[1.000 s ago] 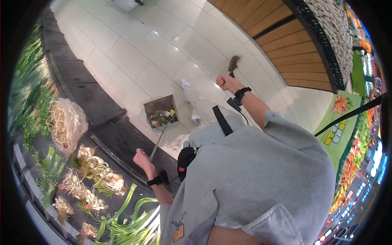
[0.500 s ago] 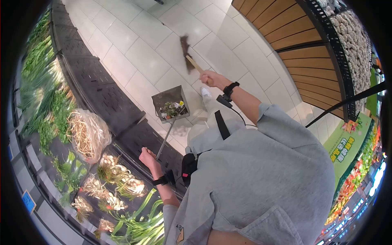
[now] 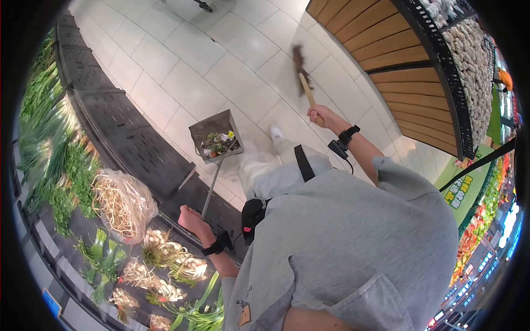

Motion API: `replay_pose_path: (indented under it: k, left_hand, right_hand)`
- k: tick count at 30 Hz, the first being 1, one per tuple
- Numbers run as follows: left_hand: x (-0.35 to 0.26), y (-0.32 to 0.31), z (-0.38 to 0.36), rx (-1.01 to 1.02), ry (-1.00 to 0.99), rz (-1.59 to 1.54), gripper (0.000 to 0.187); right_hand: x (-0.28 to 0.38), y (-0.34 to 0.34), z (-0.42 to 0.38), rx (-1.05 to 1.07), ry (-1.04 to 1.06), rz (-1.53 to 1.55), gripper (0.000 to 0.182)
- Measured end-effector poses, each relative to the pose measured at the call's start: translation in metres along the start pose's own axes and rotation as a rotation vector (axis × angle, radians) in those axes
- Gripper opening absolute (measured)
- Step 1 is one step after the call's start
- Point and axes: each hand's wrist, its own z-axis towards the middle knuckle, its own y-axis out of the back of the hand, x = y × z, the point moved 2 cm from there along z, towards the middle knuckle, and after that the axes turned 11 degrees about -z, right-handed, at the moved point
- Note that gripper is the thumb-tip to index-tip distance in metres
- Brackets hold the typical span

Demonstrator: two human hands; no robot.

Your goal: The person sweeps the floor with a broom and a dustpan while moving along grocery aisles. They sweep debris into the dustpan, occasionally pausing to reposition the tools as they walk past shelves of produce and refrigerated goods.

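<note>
My right hand grips the wooden handle of a broom, its dark brown bristles low over the tiled floor near the wood-slatted stand. Closed around the thin metal handle of a long-handled dustpan is my left hand, beside the vegetable shelf. The dustpan's grey metal box stands on the floor ahead of my feet. Inside it lies a heap of litter: leafy scraps, whitish bits and a small yellow piece.
On my left runs a black-edged vegetable shelf with greens, bundled roots and a plastic bag of pale stalks. A wood-slatted stand heaped with garlic-like bulbs borders the right. A dark wheel shows at the top.
My right hand and the broom have swung right, toward the wooden stand. The dustpan and my left hand appear slightly further left as the view shifts.
</note>
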Motion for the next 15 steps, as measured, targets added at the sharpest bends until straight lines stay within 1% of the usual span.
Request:
replay_pose_path:
  k: [2,3,5,7,10,12,14,15]
  left_hand:
    - [-0.002,-0.008,0.018,-0.003,0.017,0.006,0.033]
    - [-0.004,-0.014,0.028,-0.008,0.036,0.014,0.032]
    - [-0.013,-0.025,0.047,0.007,0.051,0.001,0.032]
    - [-0.023,-0.032,0.068,0.014,0.073,-0.005,0.031]
    - [-0.033,-0.037,0.097,-0.023,0.140,0.012,0.031]
    - [-0.040,-0.040,0.115,0.044,0.136,0.031,0.033]
    - [-0.041,-0.036,0.140,0.042,0.135,0.043,0.034]
    - [-0.040,-0.034,0.149,0.057,0.141,0.067,0.035]
  right_hand:
    - [0.004,-0.007,0.034,0.034,-0.046,0.268,0.022]
    - [0.008,-0.016,0.047,0.055,-0.057,0.346,0.021]
    - [0.018,-0.057,0.066,0.085,-0.031,0.299,0.019]
    - [0.026,-0.112,0.081,0.095,0.018,0.174,0.018]
    - [0.039,-0.204,0.107,0.140,0.005,0.088,0.015]
    - [0.045,-0.266,0.124,0.203,-0.057,0.135,0.014]
    - [0.059,-0.323,0.142,0.316,-0.128,0.253,0.013]
    - [0.066,-0.348,0.148,0.410,-0.200,0.387,0.012]
